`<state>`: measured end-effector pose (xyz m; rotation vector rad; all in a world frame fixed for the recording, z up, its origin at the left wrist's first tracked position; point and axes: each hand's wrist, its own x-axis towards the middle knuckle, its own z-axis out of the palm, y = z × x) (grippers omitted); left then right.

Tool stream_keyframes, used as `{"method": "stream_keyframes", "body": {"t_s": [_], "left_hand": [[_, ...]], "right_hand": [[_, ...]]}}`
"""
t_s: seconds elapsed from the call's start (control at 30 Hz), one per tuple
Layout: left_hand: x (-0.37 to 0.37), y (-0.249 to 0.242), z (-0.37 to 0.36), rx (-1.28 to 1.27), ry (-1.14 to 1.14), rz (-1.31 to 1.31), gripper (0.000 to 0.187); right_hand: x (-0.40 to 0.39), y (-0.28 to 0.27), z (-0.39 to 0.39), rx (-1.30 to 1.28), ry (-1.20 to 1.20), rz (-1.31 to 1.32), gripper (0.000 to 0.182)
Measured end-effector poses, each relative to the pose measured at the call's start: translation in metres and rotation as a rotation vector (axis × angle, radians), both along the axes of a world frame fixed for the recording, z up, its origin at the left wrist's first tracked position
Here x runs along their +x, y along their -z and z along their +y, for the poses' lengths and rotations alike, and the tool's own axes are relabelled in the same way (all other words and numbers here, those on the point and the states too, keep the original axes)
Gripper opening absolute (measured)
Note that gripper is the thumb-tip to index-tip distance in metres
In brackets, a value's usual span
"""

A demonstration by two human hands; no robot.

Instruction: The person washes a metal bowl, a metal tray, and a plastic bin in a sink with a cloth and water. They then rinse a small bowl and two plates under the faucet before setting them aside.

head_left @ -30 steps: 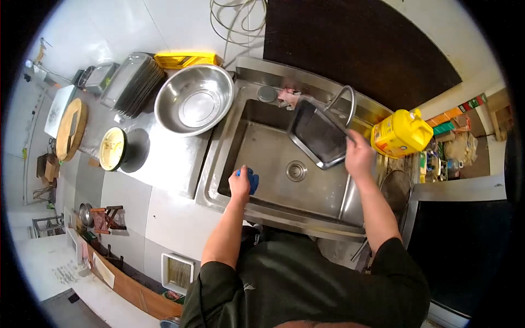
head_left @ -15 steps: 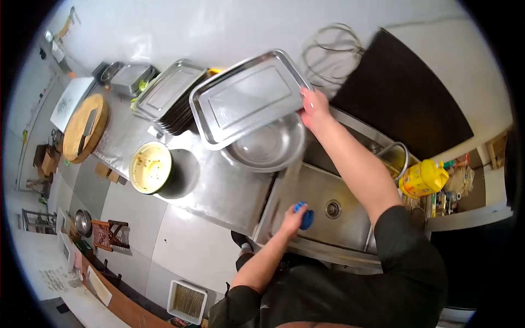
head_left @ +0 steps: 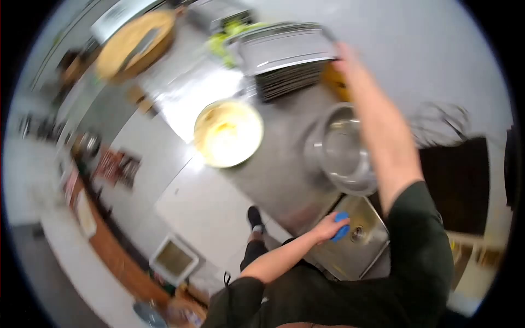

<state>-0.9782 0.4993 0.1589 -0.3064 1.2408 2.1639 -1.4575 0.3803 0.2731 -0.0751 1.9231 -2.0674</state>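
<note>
My right hand [head_left: 343,59] grips the right edge of a metal tray [head_left: 287,48], which lies on or just over a stack of similar trays [head_left: 290,82] by the wall. Motion blur hides the exact contact. Lower down, my left hand [head_left: 330,227] is closed on a blue scrubber [head_left: 340,226] above the sink [head_left: 358,254]. A round metal basin [head_left: 345,150] sits on the steel counter beside my right forearm. Left of it stands a pale yellow bowl [head_left: 228,133] with residue inside.
A round wooden board [head_left: 136,46] with a knife [head_left: 140,49] is at the upper left. Something yellow [head_left: 334,81] shows beside the tray stack. A dark panel [head_left: 456,183] leans at the right. On the floor is a white-rimmed container [head_left: 174,259].
The view has turned and moved left. My right hand has carried the tray from above the basin to the tray stack. My left hand still holds the blue scrubber.
</note>
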Motion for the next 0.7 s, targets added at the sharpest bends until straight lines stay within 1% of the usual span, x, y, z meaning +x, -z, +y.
{"method": "stream_keyframes", "body": {"t_s": [0.03, 0.1, 0.17, 0.2, 0.23, 0.27, 0.3, 0.33, 0.37, 0.4, 0.43, 0.47, 0.5, 0.53, 0.57, 0.6, 0.63, 0.7], "left_hand": [[0.000, 0.003, 0.000, -0.015, 0.001, -0.002, 0.053], [0.000, 0.002, -0.004, 0.037, -0.017, 0.007, 0.054], [-0.010, 0.002, -0.003, 0.081, -0.027, -0.025, 0.051], [-0.013, -0.001, -0.004, 0.087, -0.047, -0.023, 0.049], [-0.016, -0.005, -0.005, 0.092, -0.067, -0.021, 0.047], [-0.019, -0.016, -0.007, 0.079, -0.114, -0.008, 0.046], [-0.019, -0.022, -0.005, 0.070, -0.157, 0.001, 0.046], [-0.022, -0.014, 0.005, 0.070, -0.184, 0.036, 0.045], [-0.030, 0.002, 0.018, 0.067, -0.210, 0.076, 0.045], [-0.033, 0.000, 0.026, 0.098, -0.234, 0.095, 0.045], [-0.036, -0.003, 0.033, 0.129, -0.256, 0.114, 0.045], [-0.039, -0.006, 0.039, 0.160, -0.278, 0.133, 0.045], [-0.040, -0.007, 0.045, 0.198, -0.272, 0.079, 0.047], [-0.035, -0.025, 0.047, 0.235, -0.354, 0.082, 0.049], [-0.027, -0.044, 0.051, 0.272, -0.431, 0.081, 0.053], [-0.024, -0.047, 0.060, 0.374, -0.318, 0.065, 0.067], [-0.020, -0.046, 0.084, 0.305, -0.322, 0.063, 0.070], [-0.015, -0.039, 0.135, 0.155, -0.316, 0.078, 0.078]], "right_hand": [[0.018, -0.004, 0.000, 0.244, -0.033, 0.148, 0.029], [-0.040, 0.035, 0.026, 0.137, -0.094, -0.070, 0.044], [0.019, 0.015, 0.038, 0.231, -0.096, 0.124, 0.061], [0.057, -0.002, 0.034, 0.176, 0.038, 0.024, 0.067], [0.109, -0.025, 0.027, 0.321, 0.106, 0.060, 0.065], [0.110, -0.004, 0.059, 0.383, 0.050, 0.149, 0.064], [0.156, -0.015, 0.070, 0.431, 0.008, 0.244, 0.063], [0.193, -0.018, 0.089, 0.431, -0.048, 0.258, 0.052], [0.215, -0.006, 0.122, 0.369, -0.212, 0.260, 0.042], [0.241, 0.003, 0.155, 0.347, -0.279, 0.250, 0.035], [0.278, 0.000, 0.181, 0.520, -0.282, 0.285, 0.033], [0.307, 0.007, 0.219, 0.661, -0.361, 0.309, 0.033], [0.329, 0.018, 0.253, 0.786, -0.436, 0.346, 0.034], [0.356, 0.029, 0.282, 0.800, -0.430, 0.342, 0.038], [0.384, 0.036, 0.306, 0.812, -0.420, 0.333, 0.042], [0.410, 0.037, 0.319, 0.690, -0.346, 0.246, 0.045], [0.432, 0.040, 0.330, 0.562, -0.266, 0.165, 0.049], [0.456, 0.066, 0.365, 0.277, 0.020, -0.064, 0.049]]}}
